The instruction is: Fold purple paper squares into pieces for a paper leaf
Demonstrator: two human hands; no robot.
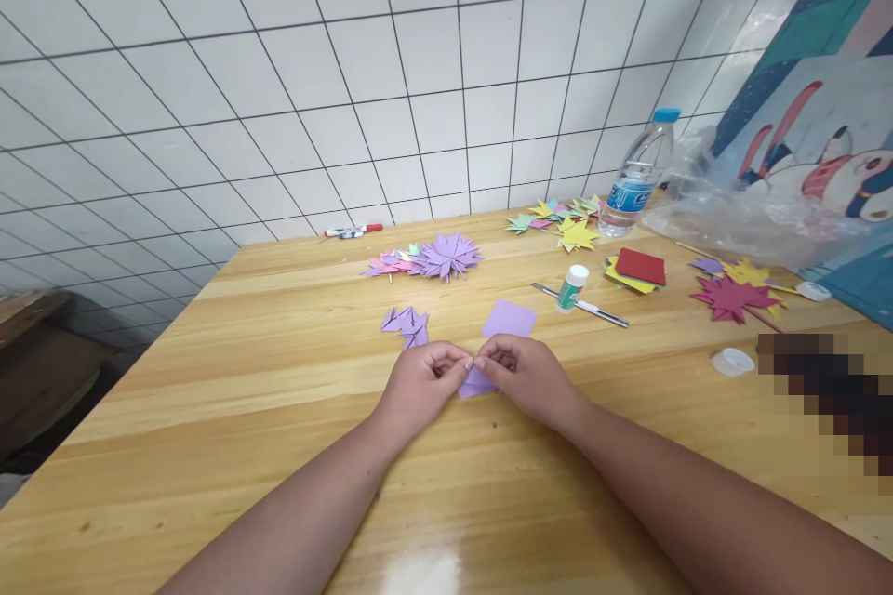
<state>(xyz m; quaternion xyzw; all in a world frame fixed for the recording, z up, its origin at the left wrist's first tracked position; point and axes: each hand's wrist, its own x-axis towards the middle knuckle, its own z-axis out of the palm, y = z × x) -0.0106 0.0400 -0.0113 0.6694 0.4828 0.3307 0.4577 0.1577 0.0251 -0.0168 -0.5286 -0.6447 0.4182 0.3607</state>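
Observation:
Over the wooden table, my left hand [427, 383] and my right hand [525, 378] meet at their fingertips. Both are closed in a pinch on a small piece of purple paper [477, 383], whose upper part my fingers cover. Just beyond my right hand lies a flat purple paper square [509, 320] with rounded corners. Several folded purple paper pieces [406, 323] rest beyond my left hand. Farther back sits a purple paper flower [450, 256] with pointed petals, beside smaller pink and multicoloured folded pieces [392, 262].
A glue stick [572, 288] stands by a slim metallic craft knife [601, 312]. Right of them are stacked paper squares [640, 267], a red paper flower [732, 297] and a small plastic cup [732, 362]. A water bottle [638, 175] and a marker [354, 231] are near the tiled wall.

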